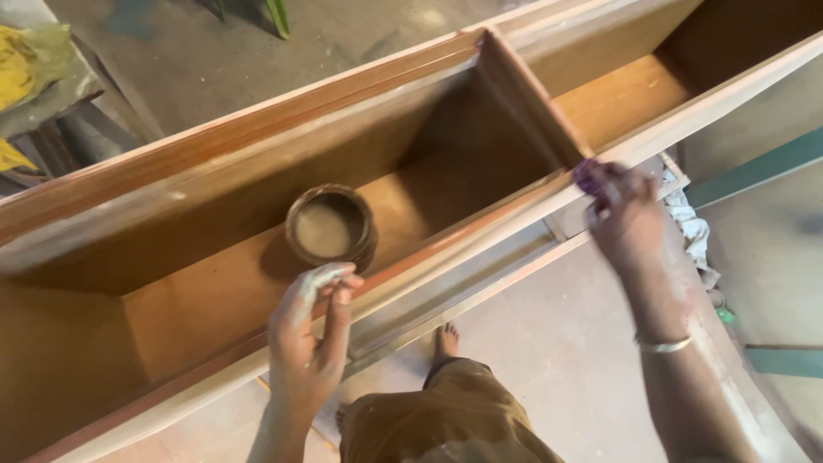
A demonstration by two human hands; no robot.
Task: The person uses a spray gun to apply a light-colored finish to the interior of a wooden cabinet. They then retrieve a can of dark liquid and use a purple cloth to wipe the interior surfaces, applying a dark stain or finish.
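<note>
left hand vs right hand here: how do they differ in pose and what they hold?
The left hand rests on the cabinet's near edge beside the round pot, fingers curled and holding nothing; the right hand reaches further along that edge and presses a small purple piece to it. The left is sharp, the right blurred. Only the right wrist wears a bangle. Both are smeared with pale paste.

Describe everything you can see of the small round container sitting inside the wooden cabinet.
The round container is a small, dark brown pot, smeared and worn, open at the top with no lid. It holds a pale beige paste or liquid almost to its rim. It stands upright on the inner panel of the wooden cabinet, near the front edge. The left hand, coated in pale residue, rests on that edge just beside it, apparently not touching it.
</note>
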